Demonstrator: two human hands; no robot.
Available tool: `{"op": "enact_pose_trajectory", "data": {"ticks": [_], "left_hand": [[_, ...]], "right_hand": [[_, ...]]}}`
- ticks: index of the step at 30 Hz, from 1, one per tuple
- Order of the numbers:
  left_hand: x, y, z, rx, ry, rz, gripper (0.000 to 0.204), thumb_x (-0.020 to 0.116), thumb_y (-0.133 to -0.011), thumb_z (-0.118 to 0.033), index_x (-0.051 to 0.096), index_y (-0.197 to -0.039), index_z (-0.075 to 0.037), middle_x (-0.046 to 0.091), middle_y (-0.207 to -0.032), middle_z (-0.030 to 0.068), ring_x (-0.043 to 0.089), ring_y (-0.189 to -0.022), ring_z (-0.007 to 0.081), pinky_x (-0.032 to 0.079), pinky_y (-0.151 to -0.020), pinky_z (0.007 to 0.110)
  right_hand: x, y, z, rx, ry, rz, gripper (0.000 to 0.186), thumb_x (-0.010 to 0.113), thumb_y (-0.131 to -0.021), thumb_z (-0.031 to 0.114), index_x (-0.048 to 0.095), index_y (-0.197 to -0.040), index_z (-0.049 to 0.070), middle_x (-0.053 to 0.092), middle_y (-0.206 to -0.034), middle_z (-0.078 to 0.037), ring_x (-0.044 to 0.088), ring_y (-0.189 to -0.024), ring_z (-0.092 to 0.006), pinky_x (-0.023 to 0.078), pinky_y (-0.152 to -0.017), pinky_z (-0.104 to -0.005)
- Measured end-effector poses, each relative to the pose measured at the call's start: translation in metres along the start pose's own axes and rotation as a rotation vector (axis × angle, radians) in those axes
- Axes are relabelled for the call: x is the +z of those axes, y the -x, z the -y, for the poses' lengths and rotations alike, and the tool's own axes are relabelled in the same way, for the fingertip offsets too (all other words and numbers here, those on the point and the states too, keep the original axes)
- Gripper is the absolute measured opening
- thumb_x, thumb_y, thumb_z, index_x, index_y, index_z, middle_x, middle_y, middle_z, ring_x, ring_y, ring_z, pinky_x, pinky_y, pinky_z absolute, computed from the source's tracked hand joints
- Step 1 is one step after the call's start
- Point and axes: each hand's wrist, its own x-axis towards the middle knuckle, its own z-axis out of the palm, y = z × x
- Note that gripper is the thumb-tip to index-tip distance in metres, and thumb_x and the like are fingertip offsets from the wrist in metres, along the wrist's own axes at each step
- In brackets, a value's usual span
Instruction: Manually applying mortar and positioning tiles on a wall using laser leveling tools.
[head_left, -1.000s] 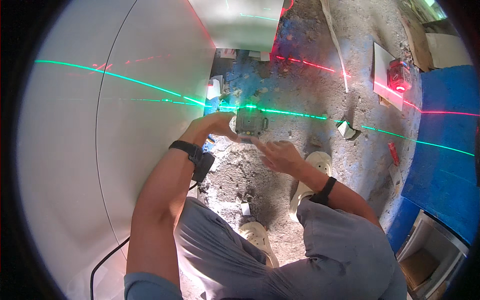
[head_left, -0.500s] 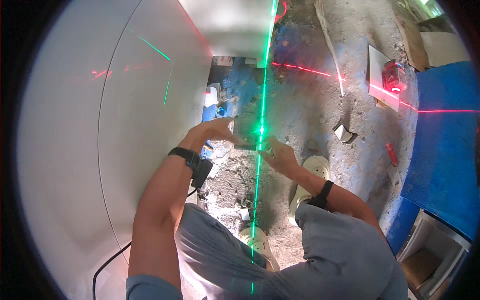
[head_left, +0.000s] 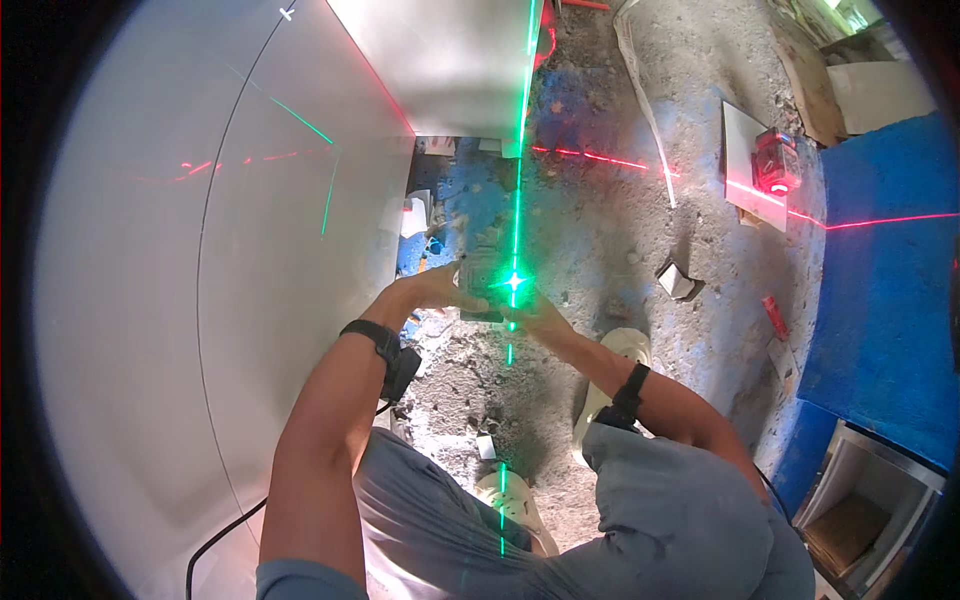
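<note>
A grey laser level (head_left: 482, 282) is low over the rough floor at the centre, a bright green glow on its right side and a green line running vertically through it. My left hand (head_left: 438, 290) grips the device from the left, thumb along its lower part. My right hand (head_left: 535, 322) holds its lower right; the glare hides some fingertips. Both wrists carry black straps, the left with a black box. Beside the device on the left stand large white panels (head_left: 270, 280), crossed by faint red and green lines.
A red laser unit (head_left: 777, 160) sits on a white board (head_left: 745, 200) at the right, casting red lines. A blue surface (head_left: 880, 300), an open box (head_left: 850, 455), a pale strip (head_left: 650, 110), a red object (head_left: 772, 315) and a small white block (head_left: 676, 278) lie around. My sandalled feet are below.
The green line, horizontal across panel and floor a second ago, now runs vertically through the device. The device and both hands appear slightly lower in the picture, as do the nearby floor items.
</note>
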Motion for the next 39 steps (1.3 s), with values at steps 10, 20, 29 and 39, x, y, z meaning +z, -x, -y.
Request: {"op": "enact_pose_trajectory", "data": {"ticks": [10, 20, 29, 39], "left_hand": [[0.001, 0.003, -0.017, 0.114, -0.003, 0.05, 0.113, 0.087, -0.061, -0.049, 0.029, -0.149, -0.007, 0.05, -0.138, 0.0186, 0.05, -0.124, 0.0286, 0.043, -0.102, 0.041], [-0.002, 0.002, 0.003, 0.128, -0.038, 0.045, 0.111, 0.087, -0.065, -0.039, 0.022, -0.152, -0.016, 0.053, -0.134, 0.0174, 0.055, -0.116, 0.0313, 0.052, -0.087, 0.044], [-0.012, 0.004, 0.007, -0.002, -0.161, -0.048, 0.124, 0.09, -0.058, -0.045, 0.02, -0.149, 0.001, 0.053, -0.132, 0.0249, 0.057, -0.116, 0.033, 0.047, -0.095, 0.042], [-0.013, 0.007, 0.008, -0.094, -0.35, -0.012, 0.134, 0.085, -0.054, -0.062, 0.021, -0.147, 0.01, 0.037, -0.146, 0.0305, 0.039, -0.136, 0.0376, 0.036, -0.11, 0.041]], "right_hand": [[0.0, -0.003, -0.001, 0.04, -0.067, 0.005, 0.078, 0.067, -0.085, 0.056, 0.039, -0.135, 0.002, 0.058, -0.12, -0.017, 0.062, -0.1, -0.0263, 0.054, -0.078, -0.0388], [-0.01, 0.008, 0.007, 0.126, 0.013, -0.032, 0.093, 0.073, -0.082, 0.051, 0.028, -0.143, -0.004, 0.057, -0.125, -0.023, 0.063, -0.101, -0.0257, 0.052, -0.084, -0.0377], [-0.043, 0.027, 0.013, 0.086, -0.008, -0.076, 0.089, 0.07, -0.087, 0.044, 0.023, -0.146, -0.003, 0.062, -0.113, -0.022, 0.066, -0.09, -0.0242, 0.054, -0.077, -0.036], [-0.044, 0.04, 0.001, 0.085, 0.098, -0.068, 0.084, 0.068, -0.088, 0.044, 0.027, -0.145, -0.002, 0.065, -0.104, -0.02, 0.066, -0.086, -0.0224, 0.053, -0.075, -0.0347]]}}
